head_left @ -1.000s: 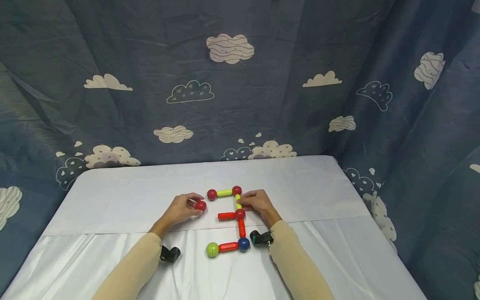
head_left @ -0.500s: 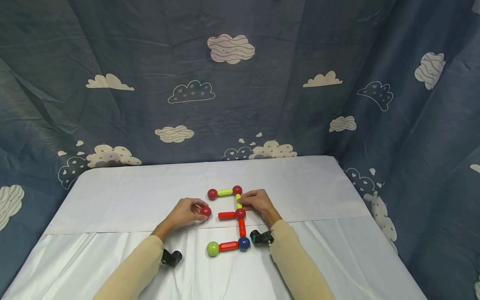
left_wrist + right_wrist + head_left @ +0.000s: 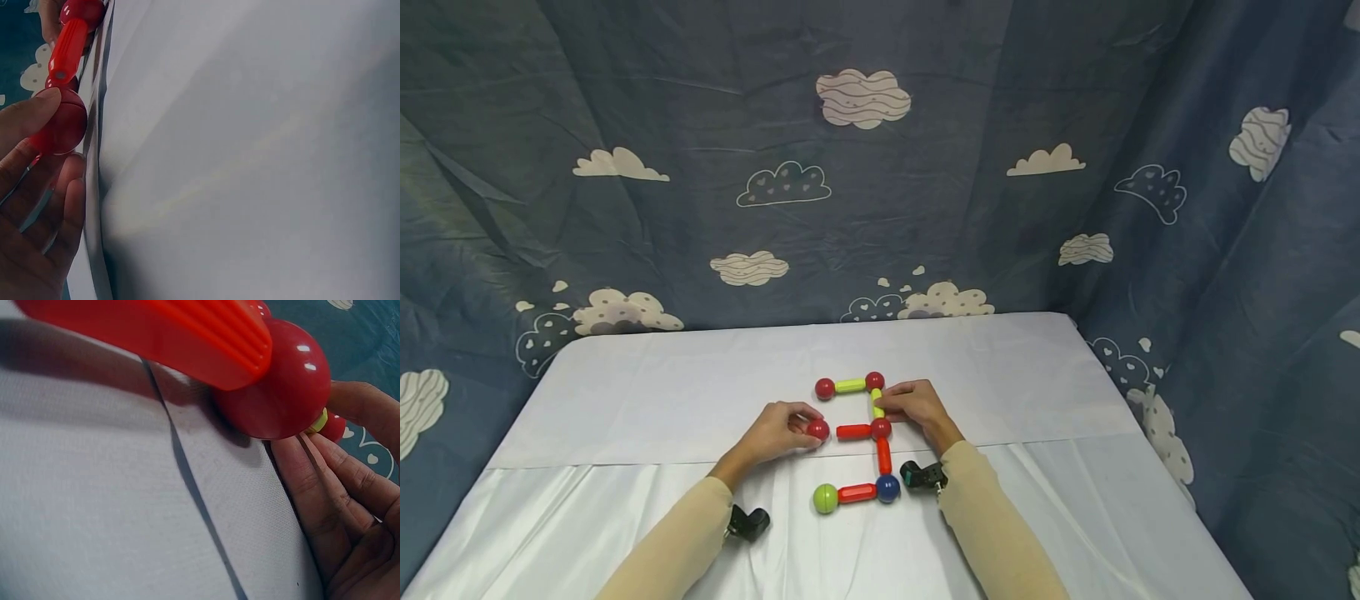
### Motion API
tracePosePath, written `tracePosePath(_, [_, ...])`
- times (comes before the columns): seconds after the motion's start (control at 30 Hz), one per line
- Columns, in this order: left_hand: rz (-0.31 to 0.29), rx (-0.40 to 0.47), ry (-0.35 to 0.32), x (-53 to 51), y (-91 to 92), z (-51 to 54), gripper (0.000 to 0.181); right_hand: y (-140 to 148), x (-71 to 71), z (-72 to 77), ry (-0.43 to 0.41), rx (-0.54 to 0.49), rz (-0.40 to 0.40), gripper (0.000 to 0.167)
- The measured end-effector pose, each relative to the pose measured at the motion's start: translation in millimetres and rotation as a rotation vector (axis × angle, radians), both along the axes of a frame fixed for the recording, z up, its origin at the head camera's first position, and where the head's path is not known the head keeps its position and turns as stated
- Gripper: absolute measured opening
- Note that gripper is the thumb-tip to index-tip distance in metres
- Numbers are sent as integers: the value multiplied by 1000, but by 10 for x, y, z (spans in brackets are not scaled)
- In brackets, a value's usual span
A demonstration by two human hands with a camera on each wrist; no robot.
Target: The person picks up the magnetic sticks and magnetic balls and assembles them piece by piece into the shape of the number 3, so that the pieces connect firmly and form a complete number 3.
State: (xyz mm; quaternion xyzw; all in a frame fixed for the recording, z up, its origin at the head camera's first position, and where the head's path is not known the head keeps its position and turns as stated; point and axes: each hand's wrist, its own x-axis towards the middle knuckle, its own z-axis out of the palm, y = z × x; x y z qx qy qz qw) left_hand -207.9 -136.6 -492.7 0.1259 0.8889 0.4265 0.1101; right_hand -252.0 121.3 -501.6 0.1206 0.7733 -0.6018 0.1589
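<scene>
Between thumb and fingers my left hand (image 3: 781, 431) pinches a red ball (image 3: 818, 429), just left of the free end of a red stick (image 3: 853, 432). That stick joins the middle red ball (image 3: 881, 428) of a ball-and-stick figure lying on the table. With its fingertips my right hand (image 3: 916, 407) grips the upright yellow-green stick (image 3: 877, 405) above that middle ball. In the left wrist view the held ball (image 3: 62, 125) appears close to the stick's end (image 3: 67, 53); whether they touch I cannot tell. The right wrist view shows the middle ball (image 3: 281, 381) beside my fingers.
The figure's top arm has a yellow-green stick (image 3: 851, 386) between two red balls. Its lower part has a blue ball (image 3: 887, 488), a red stick (image 3: 857, 493) and a green ball (image 3: 825, 498). A white cloth (image 3: 700, 375) covers the table; a cloud-patterned curtain (image 3: 925, 208) hangs behind.
My left hand has carried its red ball right and slightly toward me, closer to the middle red stick. The right hand keeps its grip in place, and the figure lies almost unchanged.
</scene>
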Motion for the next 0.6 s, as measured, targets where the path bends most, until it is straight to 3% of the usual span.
tracePosePath(0.6, [-10, -9, 3, 36, 90, -12, 35, -10, 1, -15, 8, 0, -1, 30])
